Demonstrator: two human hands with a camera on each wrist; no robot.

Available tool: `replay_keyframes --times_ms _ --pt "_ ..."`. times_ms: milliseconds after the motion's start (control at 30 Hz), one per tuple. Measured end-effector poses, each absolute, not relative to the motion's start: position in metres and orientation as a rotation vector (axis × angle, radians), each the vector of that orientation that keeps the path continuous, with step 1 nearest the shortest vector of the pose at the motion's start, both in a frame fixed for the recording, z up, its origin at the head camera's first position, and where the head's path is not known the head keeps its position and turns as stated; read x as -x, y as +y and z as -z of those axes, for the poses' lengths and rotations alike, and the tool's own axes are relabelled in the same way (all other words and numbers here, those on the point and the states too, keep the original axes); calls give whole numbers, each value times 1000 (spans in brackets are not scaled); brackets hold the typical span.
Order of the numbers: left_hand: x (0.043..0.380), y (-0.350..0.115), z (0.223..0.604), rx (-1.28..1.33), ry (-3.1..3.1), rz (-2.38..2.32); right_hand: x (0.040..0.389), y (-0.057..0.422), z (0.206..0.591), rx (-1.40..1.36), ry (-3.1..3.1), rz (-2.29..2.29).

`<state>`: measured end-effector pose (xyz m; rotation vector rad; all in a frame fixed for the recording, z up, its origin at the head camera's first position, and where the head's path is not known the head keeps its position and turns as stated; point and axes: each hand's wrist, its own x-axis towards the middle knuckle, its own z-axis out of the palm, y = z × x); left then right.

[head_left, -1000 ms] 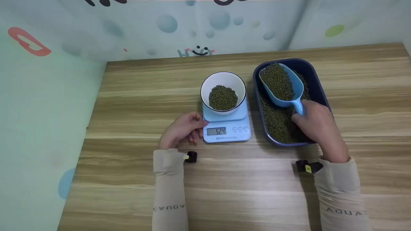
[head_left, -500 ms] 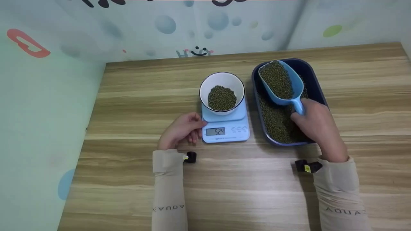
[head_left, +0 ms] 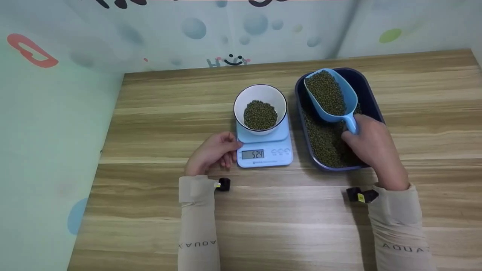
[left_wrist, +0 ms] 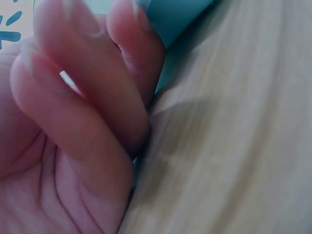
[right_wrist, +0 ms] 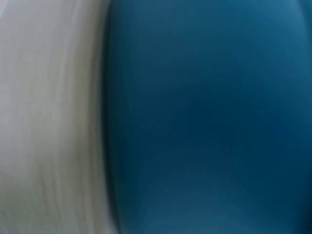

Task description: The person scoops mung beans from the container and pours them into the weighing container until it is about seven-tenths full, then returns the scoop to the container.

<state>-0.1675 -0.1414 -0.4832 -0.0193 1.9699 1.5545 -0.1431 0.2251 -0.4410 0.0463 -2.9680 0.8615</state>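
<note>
My right hand [head_left: 371, 141] grips the handle of a light blue scoop [head_left: 348, 97], heaped with small dark green beans like mung beans [head_left: 327, 92]. The scoop is over the far part of a dark blue tub [head_left: 369, 92], which holds more of these beans. To the left, a white bowl [head_left: 248, 97] with a dark rim stands on a light blue kitchen scale [head_left: 276, 146], a mound of beans inside it. The display reads 524, any decimal point unclear. My left hand [head_left: 216, 150] holds the scale's left edge, thumb on top, fingers [left_wrist: 92, 73] curled beside it.
The wooden table [head_left: 158, 124] reaches a patterned wall covering [head_left: 233, 34] at the back and left. The tub's near wall [right_wrist: 209, 117] fills most of the blurred right wrist view. Small black wrist cameras [head_left: 224, 184] sit at both cuffs.
The scoop has shifted and tilted slightly within my right hand's grip, its far lip now showing more above the beans. My left hand, the bowl and the displayed reading stay the same.
</note>
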Motion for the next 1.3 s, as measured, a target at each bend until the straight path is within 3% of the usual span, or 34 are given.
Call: replay_keyframes --times_ms 1300 --pt "167 -140 483 21 1954 -1584 143 225 441 -62 -2970 -846"
